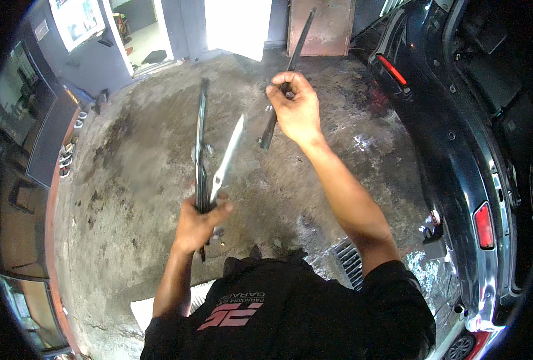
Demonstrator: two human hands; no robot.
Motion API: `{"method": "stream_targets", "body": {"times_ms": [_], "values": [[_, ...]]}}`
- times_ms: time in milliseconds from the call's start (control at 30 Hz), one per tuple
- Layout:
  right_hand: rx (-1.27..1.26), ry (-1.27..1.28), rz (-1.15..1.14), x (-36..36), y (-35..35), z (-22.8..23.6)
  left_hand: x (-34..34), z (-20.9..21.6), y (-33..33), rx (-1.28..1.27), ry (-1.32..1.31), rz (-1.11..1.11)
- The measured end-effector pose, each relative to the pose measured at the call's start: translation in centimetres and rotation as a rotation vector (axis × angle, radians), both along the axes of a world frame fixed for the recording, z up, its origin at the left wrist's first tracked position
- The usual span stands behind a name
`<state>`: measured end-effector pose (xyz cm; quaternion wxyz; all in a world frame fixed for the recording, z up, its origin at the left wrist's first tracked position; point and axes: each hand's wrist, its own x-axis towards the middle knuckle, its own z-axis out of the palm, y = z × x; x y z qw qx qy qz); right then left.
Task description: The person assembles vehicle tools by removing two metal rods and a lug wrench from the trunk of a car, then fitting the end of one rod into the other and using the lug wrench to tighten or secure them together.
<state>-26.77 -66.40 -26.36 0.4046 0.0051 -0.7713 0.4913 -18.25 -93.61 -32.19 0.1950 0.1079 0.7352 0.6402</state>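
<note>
I see my left hand (197, 225) clenched around a black wiper blade (201, 144) with a silvery metal strip (227, 157), right hand (296, 108) gripping another dark wiper blade (287, 81) raised over stained concrete floor (140, 162), dark car (458, 138) just right, floor drain grate (350, 264) below.

A black short-sleeved shirt (290, 312) with a red-and-white chest logo; bare forearms.
</note>
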Motion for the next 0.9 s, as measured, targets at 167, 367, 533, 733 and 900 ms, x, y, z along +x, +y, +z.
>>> {"method": "stream_targets", "body": {"times_ms": [167, 367, 533, 733, 900], "values": [[0.053, -0.094, 0.030, 1.6, -2.3, -0.5, -2.3, 0.6, 3.3, 0.248, -0.003, 0.134], [0.029, -0.219, 0.046, 3.0, -3.7, -2.0, -2.4, 0.1, 5.7, 0.262, 0.003, 0.051], [0.119, -0.278, 0.009, 3.6, -3.8, -2.7, -2.4, -1.4, 6.3, 0.252, -0.006, 0.025], [0.192, -0.165, -0.008, 3.2, -3.8, -3.7, -2.5, -2.2, 6.6, 0.199, -0.124, 0.014], [0.136, -0.234, 0.024, 3.3, -3.8, -3.4, -2.3, -2.3, 6.8, 0.270, -0.160, 0.092]]}}
